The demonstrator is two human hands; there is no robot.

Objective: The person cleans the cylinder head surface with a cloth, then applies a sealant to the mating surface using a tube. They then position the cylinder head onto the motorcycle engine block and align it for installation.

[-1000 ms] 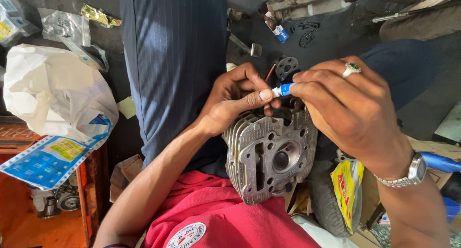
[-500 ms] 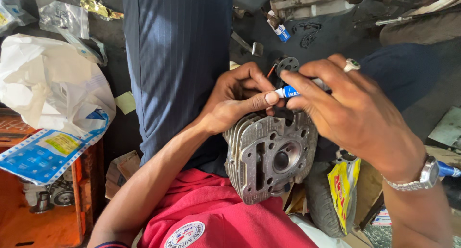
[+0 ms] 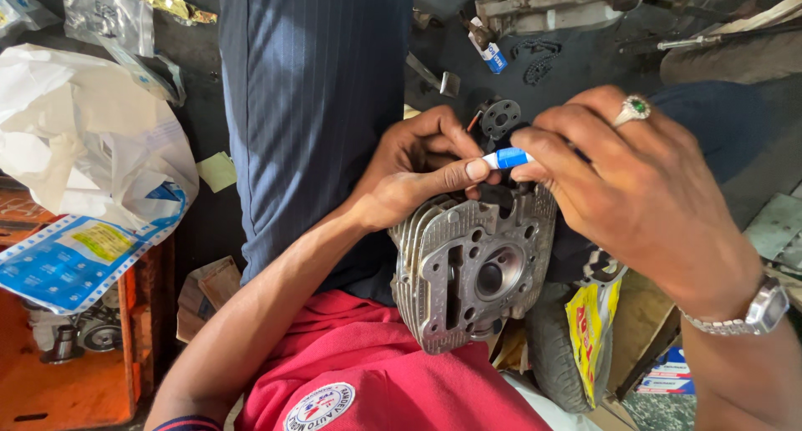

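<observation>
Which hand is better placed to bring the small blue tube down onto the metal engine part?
Probably the right hand: it grips the tube by its body, while the left hand only pinches its tip.

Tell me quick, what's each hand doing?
Left hand: closed, pinching the white tip of the small tube.
Right hand: closed, gripping the tube's blue body.

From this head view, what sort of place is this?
Probably a small engine or motorcycle repair workshop: a finned grey metal cylinder head rests against the person's lap, a loose dark drive chain lies on the grimy floor, and greasy metal engine parts sit beyond.
</observation>
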